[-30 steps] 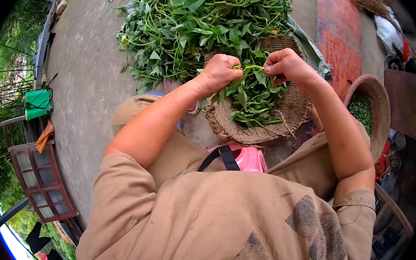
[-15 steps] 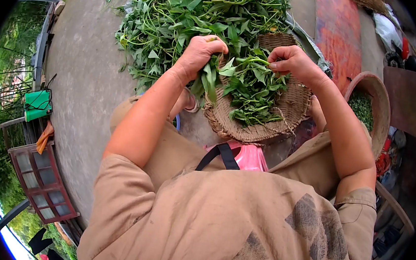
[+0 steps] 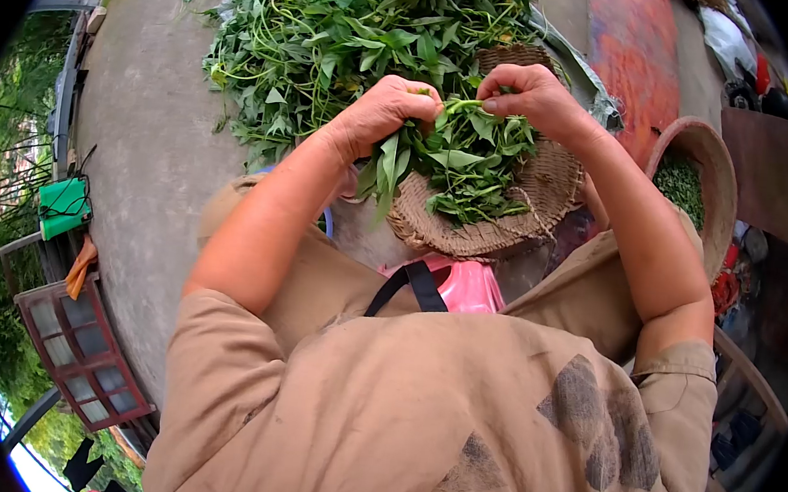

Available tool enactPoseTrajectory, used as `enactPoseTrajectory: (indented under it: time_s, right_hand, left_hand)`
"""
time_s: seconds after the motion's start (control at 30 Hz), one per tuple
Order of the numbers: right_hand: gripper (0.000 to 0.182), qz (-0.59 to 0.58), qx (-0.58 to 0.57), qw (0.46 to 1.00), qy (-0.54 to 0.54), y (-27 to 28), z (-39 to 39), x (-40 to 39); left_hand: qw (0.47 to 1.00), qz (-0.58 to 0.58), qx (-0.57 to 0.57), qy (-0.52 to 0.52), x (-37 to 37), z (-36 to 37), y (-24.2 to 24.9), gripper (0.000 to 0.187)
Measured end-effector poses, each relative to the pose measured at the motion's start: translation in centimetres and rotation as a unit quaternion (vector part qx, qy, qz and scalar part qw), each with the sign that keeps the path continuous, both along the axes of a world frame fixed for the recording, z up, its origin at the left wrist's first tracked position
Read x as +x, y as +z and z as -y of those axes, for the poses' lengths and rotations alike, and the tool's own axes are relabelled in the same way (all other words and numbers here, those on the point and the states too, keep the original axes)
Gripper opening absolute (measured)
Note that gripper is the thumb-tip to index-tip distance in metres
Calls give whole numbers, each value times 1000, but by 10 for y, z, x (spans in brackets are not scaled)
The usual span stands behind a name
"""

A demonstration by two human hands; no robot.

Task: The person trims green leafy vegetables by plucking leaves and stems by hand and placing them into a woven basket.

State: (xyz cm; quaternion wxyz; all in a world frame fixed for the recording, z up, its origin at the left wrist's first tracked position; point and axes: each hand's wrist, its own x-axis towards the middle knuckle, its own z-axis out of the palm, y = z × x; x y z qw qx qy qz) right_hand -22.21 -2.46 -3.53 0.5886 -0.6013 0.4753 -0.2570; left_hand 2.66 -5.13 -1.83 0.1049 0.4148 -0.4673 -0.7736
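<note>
My left hand (image 3: 392, 113) is closed around a bunch of leafy green stems (image 3: 389, 163), whose leaves hang below the fist. Close to its right, my right hand (image 3: 540, 101) pinches pale green stems (image 3: 467, 106) between thumb and fingers. Both hands are above a woven basket (image 3: 549, 186), which holds cut leafy greens (image 3: 474, 192). Beyond the hands spreads a large heap of leafy vines (image 3: 328, 39). Which stems run from one hand to the other is hard to make out among the leaves.
A pink plastic object (image 3: 473, 286) is between my knees, partly behind a black strap (image 3: 428, 286). At the right stands a round brown tub (image 3: 725, 195) with finely chopped greens. A reddish board (image 3: 630, 61) lies behind it. A framed window (image 3: 84, 355) is at the left.
My left hand has shifted right and slightly down, and my right hand left and up, so they are closer together. The whole view has shifted slightly.
</note>
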Motion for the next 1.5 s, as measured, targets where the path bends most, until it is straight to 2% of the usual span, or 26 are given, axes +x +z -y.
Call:
enactPoseTrajectory:
  time_s: [0.03,0.1,0.17,0.23,0.3,0.33,0.37,0.43,0.5,0.6,0.63,0.7,0.73,0.77,0.83,0.9,1.03,1.07,1.2,1.23,1.3,1.43,1.5]
  right_hand:
    - [7,-7,-22,1000,-3,2,-1,2]
    - [8,0,12,1000,2,5,-2,-1]
    - [9,-19,46,999,13,14,-1,-6]
    - [14,-55,71,994,69,7,-5,-9]
    - [18,-92,96,983,125,-6,-11,-10]
    - [26,-102,141,969,175,-12,-16,-8]
    - [33,-104,147,967,180,-27,-24,-7]
    - [38,-263,62,957,108,-58,-28,-17]
    - [36,-469,65,881,-8,-80,-18,-28]
    - [26,-563,84,820,57,-132,-7,-55]
    - [24,-534,89,840,-18,-140,-7,-54]
    - [24,-551,150,815,-99,-145,-7,-44]
    - [25,-544,152,810,-157,-179,-5,-49]
    - [26,-553,156,810,-119,-222,-1,-63]
    - [26,-521,158,812,-211,-186,-12,-46]
    - [25,-496,141,821,-244,-204,-9,-59]
    - [21,-447,36,875,-184,-190,18,-71]
    - [18,-382,56,894,-228,-192,28,-71]
    - [16,-291,-80,939,-166,-99,32,-34]
    - [15,-280,-111,942,-150,-72,28,-25]
    - [13,-257,-171,944,-120,-17,14,-6]
    - [11,-233,-210,945,-88,41,-16,12]
    - [11,-204,-198,954,-100,51,-26,17]
  left_hand:
    - [1000,12,-14,17,0,0,1,9]
    - [995,4,-63,79,6,5,-11,9]
    - [982,-13,-40,183,15,15,-18,14]
    - [971,-48,-58,227,18,22,-7,15]
    - [971,-31,-120,203,17,22,-2,15]
    - [972,-14,-156,176,18,22,-3,15]
    - [970,4,-192,149,19,22,-4,15]
    - [972,17,-201,122,16,16,-1,15]
    - [968,6,-236,85,17,17,-9,15]
    - [967,-11,-244,71,17,14,-13,16]
    - [968,-14,-244,66,15,11,-9,16]
    - [973,73,-215,46,16,7,-3,16]
    - [973,65,-217,46,16,3,1,14]
    - [973,58,-217,46,16,1,4,12]
    - [967,59,-247,33,19,3,1,11]
    - [967,51,-248,24,21,5,-3,15]
    - [972,44,-230,14,20,12,-2,17]
    - [972,44,-229,9,19,13,0,18]
    - [965,13,-252,74,13,11,1,17]
    - [946,71,-310,66,12,14,-4,15]
    - [850,144,-503,67,8,10,-1,11]
    - [781,118,-613,34,-4,-6,-1,11]
    - [787,117,-605,-6,-10,-12,-7,13]
